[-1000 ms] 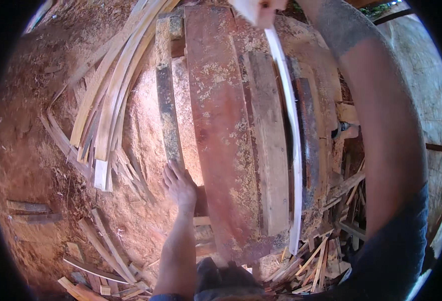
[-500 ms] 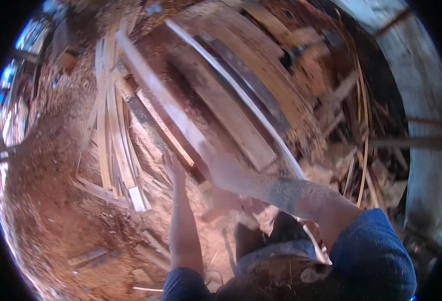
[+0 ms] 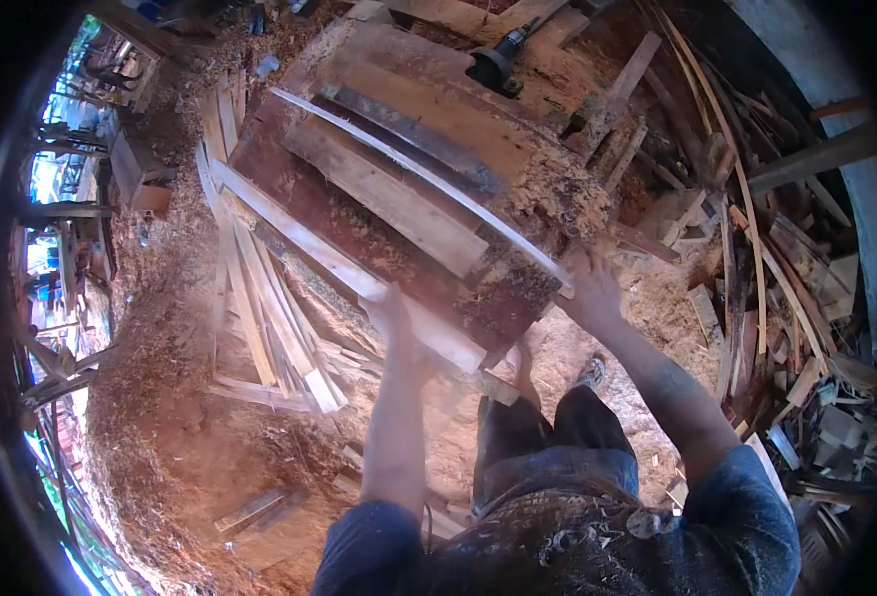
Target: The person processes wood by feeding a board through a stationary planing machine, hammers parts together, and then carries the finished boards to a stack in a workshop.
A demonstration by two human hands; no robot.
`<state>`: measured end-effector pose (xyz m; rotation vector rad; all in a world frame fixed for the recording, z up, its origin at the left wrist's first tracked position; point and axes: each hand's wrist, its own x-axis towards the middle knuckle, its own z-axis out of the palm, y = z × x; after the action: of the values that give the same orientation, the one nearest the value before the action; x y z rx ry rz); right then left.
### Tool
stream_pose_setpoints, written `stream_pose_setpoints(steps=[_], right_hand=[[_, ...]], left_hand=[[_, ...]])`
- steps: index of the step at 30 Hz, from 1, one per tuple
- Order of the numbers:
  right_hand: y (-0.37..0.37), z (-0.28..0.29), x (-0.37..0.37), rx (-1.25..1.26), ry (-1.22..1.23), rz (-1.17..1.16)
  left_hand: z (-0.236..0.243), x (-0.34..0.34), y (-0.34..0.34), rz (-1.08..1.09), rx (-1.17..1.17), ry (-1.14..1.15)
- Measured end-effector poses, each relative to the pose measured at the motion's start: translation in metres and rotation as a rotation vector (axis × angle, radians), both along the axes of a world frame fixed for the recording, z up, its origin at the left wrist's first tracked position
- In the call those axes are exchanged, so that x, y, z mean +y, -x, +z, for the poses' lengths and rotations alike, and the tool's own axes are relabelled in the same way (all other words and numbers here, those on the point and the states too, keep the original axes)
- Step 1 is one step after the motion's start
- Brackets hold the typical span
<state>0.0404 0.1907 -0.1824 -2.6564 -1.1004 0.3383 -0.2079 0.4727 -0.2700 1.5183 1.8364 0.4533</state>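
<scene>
My left hand (image 3: 389, 312) is closed on the near edge of a pale wooden plank (image 3: 309, 243), which lies slanting along the near-left side of a low reddish-brown bench top (image 3: 359, 207). My right hand (image 3: 593, 294) is at the bench's right corner, its fingers closed round the near end of a thin whitish wood strip (image 3: 428, 177). This long strip runs from there to the far left. Between plank and strip rests a wider flat board (image 3: 389, 194). Slight blur hides the exact finger positions.
A dark power tool (image 3: 498, 62) stands at the far side. Several loose strips (image 3: 249, 308) lean in a bundle left of the bench. Scrap wood (image 3: 796, 268) heaps up on the right, with long thin strips among it. Sawdust and offcuts (image 3: 249, 509) cover the floor.
My right hand has left the near plank and moved right to the thin strip's end. My left hand has moved right onto the plank. The view has shifted.
</scene>
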Motion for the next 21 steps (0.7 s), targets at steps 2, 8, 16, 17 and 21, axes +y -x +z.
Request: stream_pose_setpoints(steps=[2, 8, 16, 17, 21], right_hand=[[-0.005, -0.012, 0.018, 0.123, 0.114, 0.016], [-0.026, -0.066, 0.011, 0.113, -0.014, 0.010], [-0.048, 0.140, 0.003, 0.116, -0.175, 0.172], [-0.044, 0.162, -0.001, 0.156, -0.210, 0.172], [-0.014, 0.214, -0.024, 0.242, -0.067, 0.208]], left_hand=[[-0.001, 0.003, -0.003, -0.004, -0.033, -0.054], [0.015, -0.010, -0.029, -0.039, 0.079, 0.065], [0.009, -0.007, -0.021, 0.033, 0.041, -0.001], [0.011, -0.006, -0.017, 0.015, 0.050, -0.007], [0.026, 0.001, 0.008, 0.048, 0.044, 0.264]])
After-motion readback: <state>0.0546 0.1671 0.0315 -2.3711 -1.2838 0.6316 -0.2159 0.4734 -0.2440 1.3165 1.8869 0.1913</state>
